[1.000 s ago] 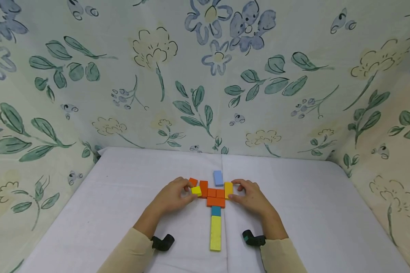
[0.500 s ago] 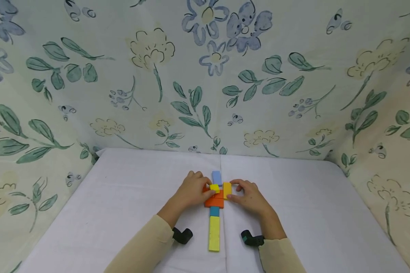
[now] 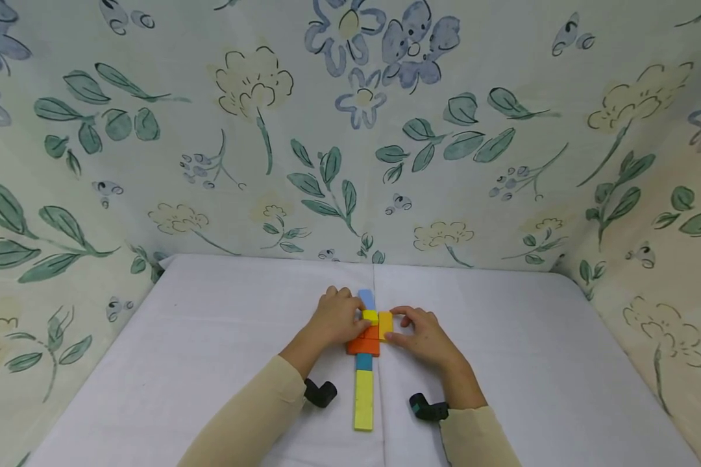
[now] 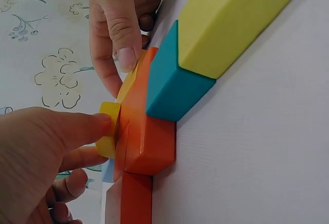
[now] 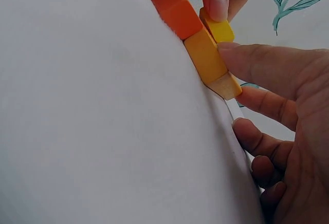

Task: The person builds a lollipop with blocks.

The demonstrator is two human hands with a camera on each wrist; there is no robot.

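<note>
In the head view my left hand (image 3: 333, 319) pinches a small yellow block (image 3: 370, 317) between thumb and forefinger, over the upper edge of the orange-red blocks (image 3: 362, 347). My right hand (image 3: 426, 336) holds an amber block (image 3: 385, 326) by its ends, thumb on the near one; it lies against the right side of the orange-red ones. The right wrist view shows the yellow block (image 5: 218, 28) right beside this amber block (image 5: 205, 54). A light blue block (image 3: 366, 299) lies just beyond, partly covered by the left fingers.
A teal block (image 3: 364, 362) joins the orange-red group on the near side, followed by a long yellow-green block (image 3: 363, 401). Another orange-red block (image 4: 136, 198) sticks out in the left wrist view. Patterned fabric (image 3: 257, 162) stands behind the white-covered table (image 3: 239, 285).
My left hand has carried the yellow block rightward from the left of the group to its upper middle, close to the light blue block. My right hand keeps its hold on the amber block.
</note>
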